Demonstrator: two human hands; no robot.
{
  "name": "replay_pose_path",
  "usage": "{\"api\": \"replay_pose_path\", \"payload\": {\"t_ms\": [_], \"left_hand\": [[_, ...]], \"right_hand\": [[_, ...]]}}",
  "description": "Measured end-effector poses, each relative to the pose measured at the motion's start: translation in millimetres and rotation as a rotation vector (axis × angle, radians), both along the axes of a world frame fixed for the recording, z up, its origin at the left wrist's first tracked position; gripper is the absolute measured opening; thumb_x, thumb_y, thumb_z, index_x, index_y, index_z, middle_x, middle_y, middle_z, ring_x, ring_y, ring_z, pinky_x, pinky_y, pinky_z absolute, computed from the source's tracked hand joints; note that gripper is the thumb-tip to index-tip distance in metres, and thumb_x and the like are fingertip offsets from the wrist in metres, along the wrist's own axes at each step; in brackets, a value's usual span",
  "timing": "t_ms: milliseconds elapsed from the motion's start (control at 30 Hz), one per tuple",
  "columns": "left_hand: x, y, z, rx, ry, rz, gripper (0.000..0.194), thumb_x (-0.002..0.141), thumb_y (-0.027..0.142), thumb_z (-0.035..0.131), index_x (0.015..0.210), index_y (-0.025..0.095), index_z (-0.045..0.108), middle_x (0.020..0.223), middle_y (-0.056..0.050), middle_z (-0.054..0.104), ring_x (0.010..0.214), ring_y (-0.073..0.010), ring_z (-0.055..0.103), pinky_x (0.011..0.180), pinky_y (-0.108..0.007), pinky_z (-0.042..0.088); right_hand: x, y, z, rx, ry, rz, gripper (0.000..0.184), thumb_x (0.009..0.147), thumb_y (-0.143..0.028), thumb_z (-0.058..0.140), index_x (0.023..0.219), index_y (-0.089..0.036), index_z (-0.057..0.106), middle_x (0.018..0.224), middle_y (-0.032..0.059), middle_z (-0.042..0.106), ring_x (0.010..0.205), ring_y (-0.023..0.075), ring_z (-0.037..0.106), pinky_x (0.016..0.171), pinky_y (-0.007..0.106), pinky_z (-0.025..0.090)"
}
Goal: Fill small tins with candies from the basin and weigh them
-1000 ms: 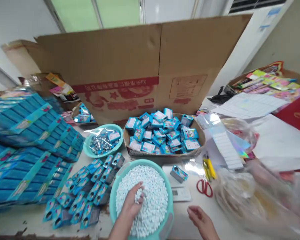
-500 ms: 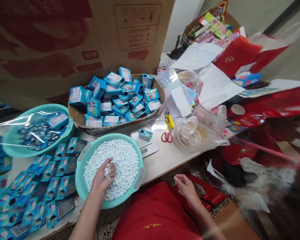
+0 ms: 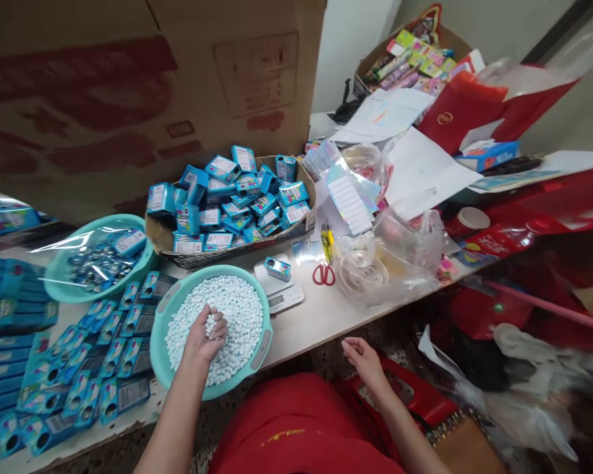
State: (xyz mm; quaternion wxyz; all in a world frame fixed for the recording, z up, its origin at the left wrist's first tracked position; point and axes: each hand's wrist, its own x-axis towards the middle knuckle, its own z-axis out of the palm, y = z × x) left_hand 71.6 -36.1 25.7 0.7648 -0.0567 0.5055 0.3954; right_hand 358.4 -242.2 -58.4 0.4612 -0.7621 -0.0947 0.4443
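My left hand point(image 3: 205, 337) is cupped palm up over a turquoise basin point(image 3: 159, 355), its curled fingers around a few small white candies. Many more of these white candies point(image 3: 242, 303) fill the basin. In front of the table's edge my right hand point(image 3: 364, 361) hangs in the air, fingers loosely bent and apart, holding nothing. On a white digital scale point(image 3: 289, 295), just beyond the basin, stands one small blue box point(image 3: 277, 268) with a round hole in its top. Rows of similar blue boxes point(image 3: 111, 352) lie left of the basin.
Behind the basin is a cardboard tray point(image 3: 178, 257) heaped with blue boxes. Another turquoise basin point(image 3: 56, 286) holds small shiny pieces. Red scissors point(image 3: 323, 274), a yellow cutter point(image 3: 327, 242), plastic bags point(image 3: 390, 276) and papers point(image 3: 420, 171) lie to the right. A large carton point(image 3: 257, 131) stands behind.
The view has shifted slightly. My left hand stays over the candies, and its palm has turned further up, showing the candies in it. My right hand has hardly moved.
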Motion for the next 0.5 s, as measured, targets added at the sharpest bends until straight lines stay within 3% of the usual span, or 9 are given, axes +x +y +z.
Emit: {"api": "replay_pose_path", "payload": {"t_ms": [200, 500], "left_hand": [[-12, -14, 10.7, 0.053, -0.005, 0.128, 0.019, 0.09, 0.019, 0.037, 0.073, 0.016, 0.044, 0.056, 0.003, 0.042, 0.035, -0.0038, 0.033, 0.029, -0.011, 0.021], [-23, -32, -8.1, -0.027, -0.056, 0.205, 0.017, 0.089, 0.022, 0.041, 0.074, 0.016, 0.044, 0.055, 0.002, 0.044, 0.035, -0.0038, 0.035, 0.03, -0.01, 0.018]], "right_hand": [[5, 30, 0.1, 0.049, 0.032, 0.143, 0.038, 0.049, -0.049, 0.072, 0.069, -0.018, 0.063, 0.063, 0.0028, 0.063, 0.064, 0.0191, 0.059, 0.058, 0.029, 0.046], [-1, 65, 11.5, 0.021, 0.016, 0.288, 0.044, 0.045, -0.052, 0.071, 0.07, -0.018, 0.063, 0.065, 0.0037, 0.065, 0.067, 0.0216, 0.062, 0.061, 0.03, 0.048]]}}
